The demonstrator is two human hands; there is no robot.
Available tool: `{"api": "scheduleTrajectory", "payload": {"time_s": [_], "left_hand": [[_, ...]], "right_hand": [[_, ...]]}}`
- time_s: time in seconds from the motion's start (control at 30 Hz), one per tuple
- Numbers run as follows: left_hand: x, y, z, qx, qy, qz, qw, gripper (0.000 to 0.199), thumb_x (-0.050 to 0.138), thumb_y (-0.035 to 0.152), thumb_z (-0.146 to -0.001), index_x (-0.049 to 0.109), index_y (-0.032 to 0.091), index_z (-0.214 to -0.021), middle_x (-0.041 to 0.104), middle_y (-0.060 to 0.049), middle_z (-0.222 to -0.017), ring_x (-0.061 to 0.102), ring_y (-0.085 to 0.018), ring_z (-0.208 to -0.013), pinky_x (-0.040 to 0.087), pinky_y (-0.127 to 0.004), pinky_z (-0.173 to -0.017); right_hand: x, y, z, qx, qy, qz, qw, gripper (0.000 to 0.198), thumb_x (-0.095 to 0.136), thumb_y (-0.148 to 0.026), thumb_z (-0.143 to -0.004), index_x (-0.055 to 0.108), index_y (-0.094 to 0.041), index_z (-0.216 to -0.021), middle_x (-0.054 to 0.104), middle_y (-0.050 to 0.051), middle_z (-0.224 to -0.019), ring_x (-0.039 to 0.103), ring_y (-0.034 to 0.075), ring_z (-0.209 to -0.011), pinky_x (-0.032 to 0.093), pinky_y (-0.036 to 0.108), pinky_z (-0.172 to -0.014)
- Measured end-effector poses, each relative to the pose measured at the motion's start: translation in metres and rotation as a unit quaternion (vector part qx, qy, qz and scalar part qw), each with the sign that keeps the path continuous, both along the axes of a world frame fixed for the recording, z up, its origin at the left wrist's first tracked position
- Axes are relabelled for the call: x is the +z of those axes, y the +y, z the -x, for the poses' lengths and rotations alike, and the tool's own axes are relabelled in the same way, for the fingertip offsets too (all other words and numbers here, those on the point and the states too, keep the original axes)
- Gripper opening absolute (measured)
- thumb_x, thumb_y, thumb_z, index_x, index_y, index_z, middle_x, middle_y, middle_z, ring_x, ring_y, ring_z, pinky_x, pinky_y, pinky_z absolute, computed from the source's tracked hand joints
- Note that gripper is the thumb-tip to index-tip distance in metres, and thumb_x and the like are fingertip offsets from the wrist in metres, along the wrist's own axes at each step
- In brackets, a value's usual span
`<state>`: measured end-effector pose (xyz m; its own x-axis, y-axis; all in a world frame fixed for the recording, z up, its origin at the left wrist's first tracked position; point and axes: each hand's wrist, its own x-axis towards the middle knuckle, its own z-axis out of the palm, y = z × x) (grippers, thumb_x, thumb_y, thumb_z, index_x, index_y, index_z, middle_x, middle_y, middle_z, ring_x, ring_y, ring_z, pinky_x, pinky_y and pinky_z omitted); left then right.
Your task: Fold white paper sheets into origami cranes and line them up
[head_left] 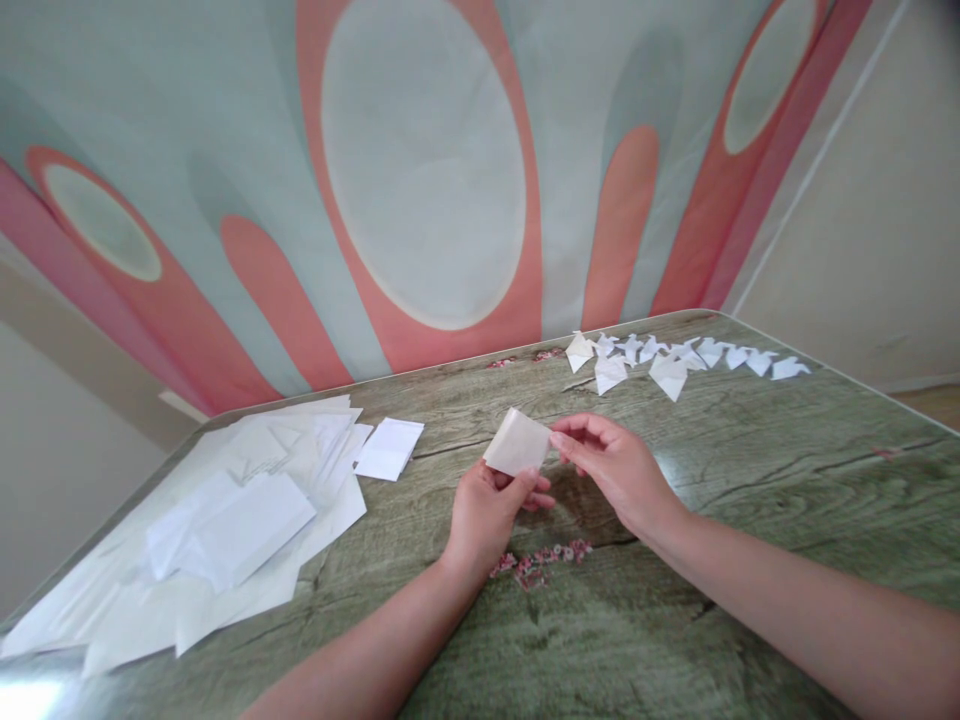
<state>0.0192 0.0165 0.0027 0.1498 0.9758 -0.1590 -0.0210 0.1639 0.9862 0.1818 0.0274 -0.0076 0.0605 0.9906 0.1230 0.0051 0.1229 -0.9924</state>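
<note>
Item 1: small folded square of white paper (517,443), roughly diamond-set, tilted, held in the air above the middle of the worktop. It sits between both hands and touches nothing else.

Item 2: left hand (487,510), bare, palm turned towards the wearer. Its fingers are curled up around the lower edge of the paper square, with the thumb pressed against the near face, pinching it from below.

Item 3: right hand (615,468), bare, reaching in from the right. Thumb and forefinger are closed on the right-hand corner of the same paper square; the other fingers are loosely bent beneath.

Item 4: worktop (750,470), grey-green wood-grain surface with a glossy sheen and a small printed cluster of pink flowers (544,562) just below the hands.

Item 5: loose heap of white paper sheets (225,520), overlapping, of mixed sizes, spread over the left part of the worktop, well apart from the hands.

Item 6: small stack of white paper squares (390,448), lying flat just beside the right edge of the heap.

Item 7: row of small folded white paper figures (675,362), pointed in shape, lined along the far right edge of the worktop; exact form too small to tell.

Item 8: fabric backdrop (420,170) behind the worktop, pale blue-grey with coral-red bands and large off-white ovals.
</note>
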Motion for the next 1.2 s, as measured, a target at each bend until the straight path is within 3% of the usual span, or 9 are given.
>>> {"api": "scheduleTrajectory", "payload": {"time_s": [0.13, 0.6, 0.93, 1.2], "left_hand": [[-0.0017, 0.0005, 0.0005, -0.012, -0.004, -0.001, 1.0, 0.033, 0.071, 0.032, -0.077, 0.063, 0.008, -0.098, 0.074, -0.009, -0.078, 0.07, -0.016, -0.061, 0.053, -0.022, -0.06], [-0.002, 0.0023, 0.0018, 0.005, -0.013, -0.003, 1.0, 0.028, 0.072, 0.03, -0.077, 0.071, 0.01, -0.096, 0.076, -0.009, -0.088, 0.072, -0.017, -0.067, 0.055, -0.022, -0.062], [0.0006, -0.0007, 0.0, 0.015, 0.01, 0.0, 1.0, 0.025, 0.073, 0.03, -0.076, 0.074, 0.01, -0.091, 0.076, -0.009, -0.084, 0.07, -0.015, -0.063, 0.054, -0.021, -0.062], [-0.0016, -0.0014, 0.0007, -0.01, -0.036, 0.041, 0.998, 0.03, 0.074, 0.031, -0.077, 0.072, 0.006, -0.093, 0.075, -0.012, -0.081, 0.07, -0.014, -0.062, 0.054, -0.02, -0.063]], "right_hand": [[-0.0006, 0.0006, 0.0005, 0.013, 0.011, 0.007, 1.0, 0.029, 0.067, -0.045, -0.079, 0.064, -0.019, -0.091, 0.065, 0.0, -0.073, 0.058, 0.014, -0.065, 0.041, 0.025, -0.054], [-0.0023, -0.0012, 0.0046, 0.036, 0.065, 0.061, 0.995, 0.03, 0.07, -0.045, -0.077, 0.065, -0.018, -0.088, 0.066, 0.002, -0.076, 0.062, 0.015, -0.068, 0.041, 0.024, -0.052], [-0.0014, -0.001, 0.005, 0.045, 0.121, 0.087, 0.988, 0.03, 0.075, -0.044, -0.072, 0.064, -0.018, -0.082, 0.063, 0.001, -0.074, 0.055, 0.013, -0.066, 0.036, 0.023, -0.051], [-0.0042, 0.0021, 0.0053, 0.039, 0.159, 0.085, 0.983, 0.027, 0.077, -0.039, -0.071, 0.063, -0.017, -0.076, 0.064, -0.001, -0.07, 0.049, 0.009, -0.059, 0.036, 0.025, -0.06]]}}
